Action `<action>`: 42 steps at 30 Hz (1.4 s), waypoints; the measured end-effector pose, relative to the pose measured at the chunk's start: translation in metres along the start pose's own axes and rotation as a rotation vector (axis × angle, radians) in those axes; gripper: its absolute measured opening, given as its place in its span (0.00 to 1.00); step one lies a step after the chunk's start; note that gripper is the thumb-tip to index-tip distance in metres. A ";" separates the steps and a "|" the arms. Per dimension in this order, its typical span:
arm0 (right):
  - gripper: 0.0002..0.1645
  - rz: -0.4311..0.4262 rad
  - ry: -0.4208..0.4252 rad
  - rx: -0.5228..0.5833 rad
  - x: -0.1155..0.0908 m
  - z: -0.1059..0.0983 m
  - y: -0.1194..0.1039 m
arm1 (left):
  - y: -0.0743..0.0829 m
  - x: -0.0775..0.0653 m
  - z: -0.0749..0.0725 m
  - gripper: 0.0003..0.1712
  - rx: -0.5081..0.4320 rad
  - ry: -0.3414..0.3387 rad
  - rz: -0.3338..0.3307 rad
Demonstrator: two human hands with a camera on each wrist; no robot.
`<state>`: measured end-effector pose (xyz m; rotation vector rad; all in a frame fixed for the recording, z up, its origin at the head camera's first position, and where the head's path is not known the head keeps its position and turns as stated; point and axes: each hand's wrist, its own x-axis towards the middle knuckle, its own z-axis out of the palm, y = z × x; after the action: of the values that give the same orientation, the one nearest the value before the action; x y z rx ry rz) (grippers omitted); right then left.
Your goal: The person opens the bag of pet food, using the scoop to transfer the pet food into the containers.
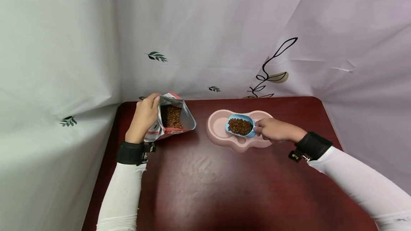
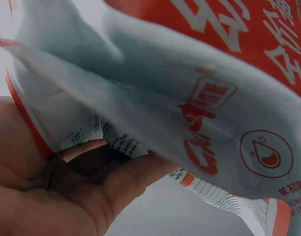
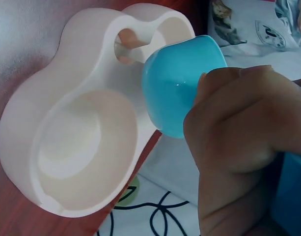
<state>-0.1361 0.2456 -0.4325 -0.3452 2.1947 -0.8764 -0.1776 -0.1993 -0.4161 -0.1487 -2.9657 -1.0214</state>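
My left hand grips the edge of an open foil bag of pet food, red and silver, with brown kibble inside. In the left wrist view, printed sides of the bag fill most of the picture, the thumb and fingers at its rim. My right hand holds a blue scoop by its handle, heaped with kibble. The scoop is above the middle of a pink double pet bowl. From the right wrist view, the scoop's outside hangs over the bowl, whose visible round hollow holds nothing.
Beneath everything lies a dark red table. White cloth with leaf drawings hangs behind it and along both sides. The bag stands at the table's back left, the pet bowl to its right. Black bands circle both wrists.
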 end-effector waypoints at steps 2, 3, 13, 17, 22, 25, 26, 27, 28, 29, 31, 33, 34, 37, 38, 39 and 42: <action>0.20 -0.021 0.020 -0.068 0.001 0.000 -0.003 | 0.000 0.000 0.001 0.27 -0.003 -0.001 0.004; 0.20 -0.026 0.025 -0.092 0.002 -0.001 -0.005 | 0.000 0.000 0.001 0.27 -0.003 0.001 0.005; 0.17 0.012 0.006 -0.115 0.010 -0.004 -0.012 | -0.001 0.000 0.002 0.27 0.003 0.008 -0.002; 0.16 -0.017 0.030 -0.195 0.014 -0.004 -0.015 | -0.001 0.000 0.002 0.27 0.006 0.007 -0.010; 0.17 -0.092 0.088 -0.344 0.019 -0.005 -0.023 | -0.001 0.000 0.002 0.27 0.008 0.012 -0.009; 0.18 -0.123 0.119 -0.418 0.021 -0.004 -0.026 | -0.001 0.001 0.002 0.27 0.005 0.015 -0.002; 0.18 -0.130 0.127 -0.438 0.022 -0.004 -0.027 | -0.001 0.001 0.002 0.27 0.005 0.015 -0.001; 0.18 -0.142 0.132 -0.459 0.022 -0.003 -0.028 | -0.001 0.001 0.002 0.27 0.004 0.014 0.000; 0.18 -0.145 0.137 -0.478 0.023 -0.002 -0.028 | -0.001 0.001 0.002 0.27 0.004 0.015 0.002; 0.18 -0.150 0.139 -0.499 0.023 -0.002 -0.028 | -0.002 0.001 0.003 0.27 0.003 0.016 0.002; 0.17 -0.159 0.144 -0.535 0.024 0.000 -0.029 | -0.002 0.001 0.003 0.26 0.004 0.020 0.003; 0.17 -0.164 0.151 -0.574 0.025 0.002 -0.030 | -0.002 0.001 0.003 0.26 0.005 0.023 0.005; 0.17 -0.161 0.156 -0.589 0.025 0.002 -0.030 | -0.002 0.001 0.003 0.26 0.005 0.024 0.006; 0.16 -0.156 0.180 -0.620 0.025 0.005 -0.029 | -0.002 0.001 0.004 0.26 0.005 0.025 0.006; 0.15 -0.154 0.193 -0.634 0.025 0.006 -0.029 | -0.002 0.001 0.004 0.26 0.003 0.022 0.004; 0.14 -0.150 0.207 -0.649 0.025 0.007 -0.028 | -0.002 0.001 0.004 0.26 0.002 0.021 0.003; 0.11 -0.160 0.275 -0.717 0.023 0.013 -0.026 | -0.002 0.001 0.004 0.26 0.000 0.018 0.000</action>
<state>-0.1435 0.2098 -0.4335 -0.7851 2.7196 -0.1824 -0.1784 -0.1983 -0.4207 -0.1395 -2.9495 -1.0178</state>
